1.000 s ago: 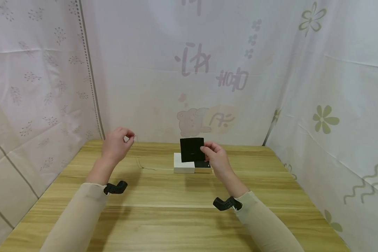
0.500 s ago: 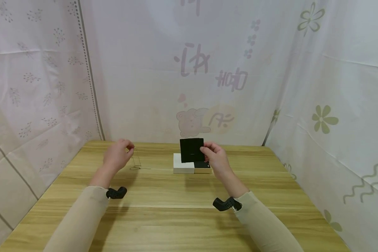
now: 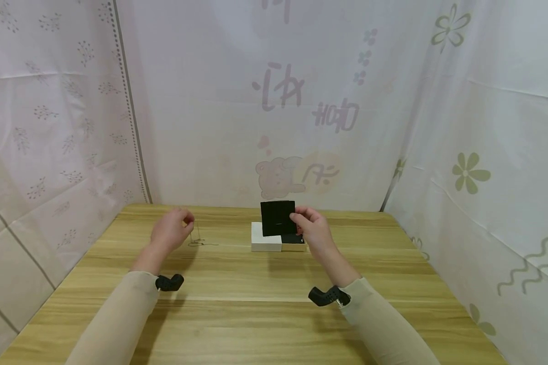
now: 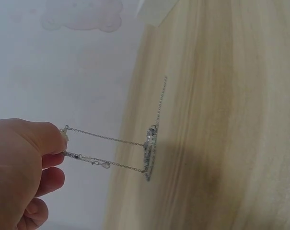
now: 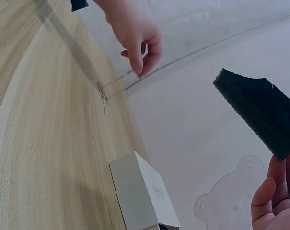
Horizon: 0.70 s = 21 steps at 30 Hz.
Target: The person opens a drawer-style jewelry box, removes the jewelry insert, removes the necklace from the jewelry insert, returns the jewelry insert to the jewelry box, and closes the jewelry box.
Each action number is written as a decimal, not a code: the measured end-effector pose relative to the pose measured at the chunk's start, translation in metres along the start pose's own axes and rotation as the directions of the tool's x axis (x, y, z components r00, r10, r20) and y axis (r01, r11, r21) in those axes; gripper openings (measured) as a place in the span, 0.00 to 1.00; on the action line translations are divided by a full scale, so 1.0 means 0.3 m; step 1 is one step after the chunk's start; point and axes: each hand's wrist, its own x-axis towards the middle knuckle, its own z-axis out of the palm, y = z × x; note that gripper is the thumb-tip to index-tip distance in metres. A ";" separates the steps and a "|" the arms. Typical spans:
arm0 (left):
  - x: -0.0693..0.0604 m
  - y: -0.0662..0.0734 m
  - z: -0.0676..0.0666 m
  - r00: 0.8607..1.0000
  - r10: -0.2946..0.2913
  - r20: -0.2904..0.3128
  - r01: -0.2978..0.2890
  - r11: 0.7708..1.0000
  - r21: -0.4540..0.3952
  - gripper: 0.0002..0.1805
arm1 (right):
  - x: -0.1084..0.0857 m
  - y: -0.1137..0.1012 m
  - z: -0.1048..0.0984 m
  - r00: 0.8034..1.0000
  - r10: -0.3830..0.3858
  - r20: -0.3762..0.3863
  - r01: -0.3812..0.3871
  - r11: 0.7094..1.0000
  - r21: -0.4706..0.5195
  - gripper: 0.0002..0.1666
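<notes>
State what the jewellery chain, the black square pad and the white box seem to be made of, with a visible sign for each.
Jewellery chain: probably metal, silvery and shiny; tiny links show.
Black square pad: likely foam, matte; its thick edge looks grainy.
White box: perhaps cardboard, smooth; flat faces meet at crisp edges.

Booth-like workspace, with a wood-grain table [image 3: 237, 324] amid pale, flower-and-bear-print cloth hangings [image 3: 201, 111].

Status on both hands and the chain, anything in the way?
Left hand pinches chain, lower part on table. Right hand holds black foam pad. White box stands apart from chain.
</notes>
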 end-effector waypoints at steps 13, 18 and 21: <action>-0.004 -0.032 0.035 0.997 -0.020 0.071 0.018 1.000 0.022 0.06 | 0.000 0.004 -0.001 1.000 0.007 0.004 -0.007 1.000 0.006 0.04; -0.009 -0.042 0.036 0.995 -0.018 0.094 0.014 0.999 0.043 0.05 | -0.004 0.001 -0.001 1.000 0.008 0.004 -0.008 1.000 0.009 0.04; -0.008 -0.051 0.039 0.993 -0.023 0.115 0.017 0.998 0.054 0.04 | -0.004 0.000 0.001 1.000 0.005 0.001 -0.005 1.000 0.015 0.03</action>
